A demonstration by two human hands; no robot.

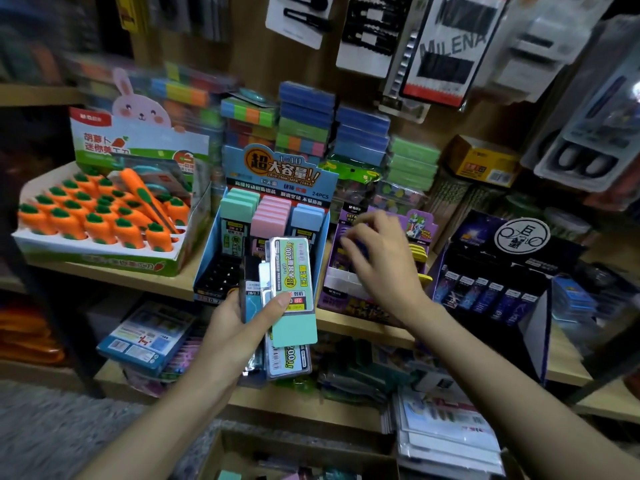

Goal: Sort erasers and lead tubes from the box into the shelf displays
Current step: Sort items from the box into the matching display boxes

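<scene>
Left hand grips lead tubes before blue display

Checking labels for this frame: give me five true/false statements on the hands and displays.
1. The left hand holds a stack of lead cases. True.
2. The top case is pink. False: it is green.
3. The carrot display stands left of the blue display. True.
4. The right hand is over the carrot display. False: it is over the purple display.
5. The blue display has only pink cases. False: it has green, pink and blue ones.
</scene>
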